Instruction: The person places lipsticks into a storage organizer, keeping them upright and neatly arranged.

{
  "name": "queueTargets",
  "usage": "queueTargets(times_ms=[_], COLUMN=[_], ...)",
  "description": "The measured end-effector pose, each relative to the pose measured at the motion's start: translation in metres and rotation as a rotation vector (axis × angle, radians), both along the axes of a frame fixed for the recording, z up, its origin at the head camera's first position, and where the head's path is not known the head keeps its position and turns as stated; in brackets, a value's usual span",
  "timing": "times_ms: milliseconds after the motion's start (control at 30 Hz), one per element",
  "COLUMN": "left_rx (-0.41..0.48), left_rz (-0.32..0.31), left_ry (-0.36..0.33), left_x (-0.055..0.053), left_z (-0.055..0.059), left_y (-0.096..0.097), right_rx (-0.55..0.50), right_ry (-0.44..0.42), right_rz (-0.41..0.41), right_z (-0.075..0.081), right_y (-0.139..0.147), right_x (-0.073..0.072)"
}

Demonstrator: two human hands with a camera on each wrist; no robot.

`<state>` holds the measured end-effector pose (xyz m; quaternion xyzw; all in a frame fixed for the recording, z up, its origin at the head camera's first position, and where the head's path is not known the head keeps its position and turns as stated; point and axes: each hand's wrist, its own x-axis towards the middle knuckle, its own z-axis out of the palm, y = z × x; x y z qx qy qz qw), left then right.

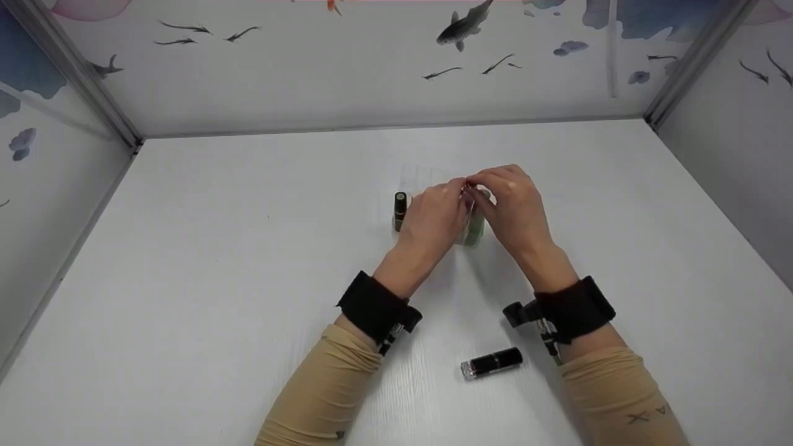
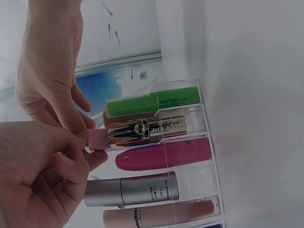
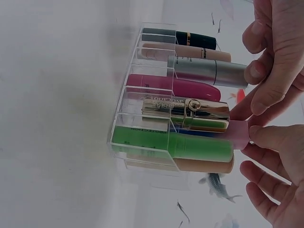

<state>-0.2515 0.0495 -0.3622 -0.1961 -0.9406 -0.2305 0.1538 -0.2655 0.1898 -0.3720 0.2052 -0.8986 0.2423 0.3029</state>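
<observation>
A pink-capped tube (image 3: 240,134) stands among other lip cosmetics in a clear divided organizer (image 3: 114,145). My right hand (image 1: 514,204) pinches its pink end from the far side. My left hand (image 1: 433,214), fingers curled, grips at the same end, and the fingertips of both hands meet there. Close beside it are a gold lipstick (image 2: 128,133), a green tube (image 2: 178,99) and a glossy magenta tube (image 2: 164,154). Farther along the organizer are a silver tube (image 2: 130,191) and a beige tube (image 2: 156,216). The lower part of the pink-capped tube is largely hidden behind its neighbours.
A black lipstick (image 1: 492,363) with a clear end lies on the white table (image 1: 217,297) between my forearms. Another dark tube (image 1: 400,210) stands at the organizer's left end. Printed panels (image 1: 347,74) wall the table at the back and sides.
</observation>
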Motion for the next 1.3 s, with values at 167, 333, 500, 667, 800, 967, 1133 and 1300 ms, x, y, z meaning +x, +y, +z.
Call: queueTargets(times_ms=[167, 333, 500, 667, 800, 967, 1133, 1300], left_rx=[-0.050, -0.078, -0.102, -0.129, -0.137, -0.132, -0.107, -0.047], left_rz=[0.013, 0.032, 0.031, 0.023, 0.020, 0.014, -0.004, -0.040], left_ry=[0.012, 0.006, -0.006, -0.037, -0.063, -0.074, -0.075, -0.036], left_x=[0.001, 0.001, 0.002, 0.003, 0.003, 0.003, 0.004, 0.007], left_z=[0.000, -0.001, -0.002, -0.002, -0.001, -0.001, 0.001, 0.003], left_y=[0.002, 0.005, 0.005, 0.005, 0.006, 0.006, 0.004, 0.000], right_rx=[0.021, 0.049, 0.074, 0.082, 0.082, 0.086, 0.084, 0.076], right_ry=[0.015, 0.005, -0.010, -0.015, -0.010, -0.045, -0.108, -0.129], right_rz=[-0.007, -0.010, -0.010, -0.006, 0.014, 0.017, 0.007, 0.017], right_z=[-0.003, -0.007, -0.009, -0.010, -0.010, -0.009, -0.005, 0.002], right_y=[0.001, 0.001, 0.001, 0.001, 0.002, 0.004, 0.005, 0.008], right_x=[-0.002, -0.004, -0.005, -0.005, -0.006, -0.005, -0.003, 0.001])
